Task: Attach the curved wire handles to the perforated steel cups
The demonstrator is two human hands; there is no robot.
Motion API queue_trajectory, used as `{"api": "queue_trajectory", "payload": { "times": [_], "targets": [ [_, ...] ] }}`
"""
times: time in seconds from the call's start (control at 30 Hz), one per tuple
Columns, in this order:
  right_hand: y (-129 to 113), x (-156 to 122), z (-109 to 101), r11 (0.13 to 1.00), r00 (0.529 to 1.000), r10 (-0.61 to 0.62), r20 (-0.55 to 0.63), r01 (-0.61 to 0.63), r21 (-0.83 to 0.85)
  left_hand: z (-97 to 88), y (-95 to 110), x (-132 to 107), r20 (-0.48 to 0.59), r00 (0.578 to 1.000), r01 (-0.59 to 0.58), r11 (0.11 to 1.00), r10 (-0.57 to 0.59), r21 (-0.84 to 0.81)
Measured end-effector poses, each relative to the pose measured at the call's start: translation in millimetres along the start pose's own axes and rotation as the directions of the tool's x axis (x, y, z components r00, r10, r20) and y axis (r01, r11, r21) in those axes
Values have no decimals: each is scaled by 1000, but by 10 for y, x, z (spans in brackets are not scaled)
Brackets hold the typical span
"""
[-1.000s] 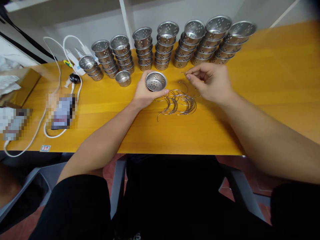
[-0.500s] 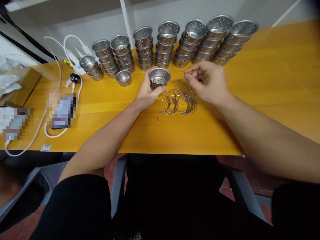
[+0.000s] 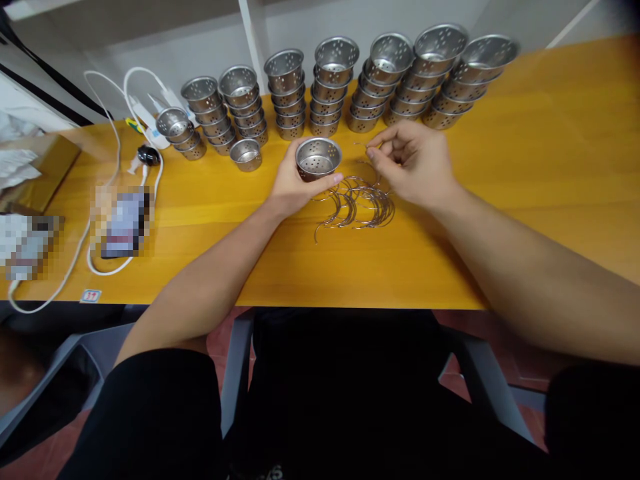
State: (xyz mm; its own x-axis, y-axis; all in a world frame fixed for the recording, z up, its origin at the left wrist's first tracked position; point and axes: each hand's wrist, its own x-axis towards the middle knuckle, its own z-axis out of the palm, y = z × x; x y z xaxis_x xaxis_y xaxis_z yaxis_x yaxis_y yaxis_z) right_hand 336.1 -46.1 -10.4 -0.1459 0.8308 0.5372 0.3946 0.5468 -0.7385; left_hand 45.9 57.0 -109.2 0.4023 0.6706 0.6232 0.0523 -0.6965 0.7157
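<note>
My left hand [image 3: 291,181] is closed around a perforated metal cup [image 3: 319,160], holding it with its mouth tilted towards me. Between the thumb and fingertips of my right hand [image 3: 413,160] is a thin curved metal wire [image 3: 359,144], its free end pointing left towards the cup. Just below both hands lies a loose pile of curved wires [image 3: 377,208] on the table. A single small perforated cup [image 3: 246,155] stands left of my left hand.
Several stacks of perforated cups [image 3: 337,57] line the back of the yellow table [image 3: 300,267]. On the left lie a phone [image 3: 125,223], white cables [image 3: 120,137], a cardboard box [image 3: 55,167] and a second device [image 3: 33,247]. Part of another person [image 3: 17,367] shows at lower left.
My left thumb has stretched out further along the cup, which now sits slightly lower and more tilted. My right hand has moved a little left with the wire.
</note>
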Motion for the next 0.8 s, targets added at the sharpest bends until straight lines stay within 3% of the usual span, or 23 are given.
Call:
{"api": "queue_trajectory", "payload": {
  "times": [0.17,0.47,0.67,0.8],
  "targets": [
    [16,-14,13,1000,1000,-8,-10,8,5,-32,67,-5,-8,999,36,998,-35,49],
    [117,-70,132,998,999,-42,11,43,-39,-329,-157,17,-62,997,61,993,-55,100],
    [-247,-43,73,954,972,-162,173,199,-225,-302,-129,-32,-55,993,106,994,-104,36],
    [-510,170,100,921,951,-178,252,252,-298,-249,12,-15,-43,992,121,992,-122,-26]
  ]
}}
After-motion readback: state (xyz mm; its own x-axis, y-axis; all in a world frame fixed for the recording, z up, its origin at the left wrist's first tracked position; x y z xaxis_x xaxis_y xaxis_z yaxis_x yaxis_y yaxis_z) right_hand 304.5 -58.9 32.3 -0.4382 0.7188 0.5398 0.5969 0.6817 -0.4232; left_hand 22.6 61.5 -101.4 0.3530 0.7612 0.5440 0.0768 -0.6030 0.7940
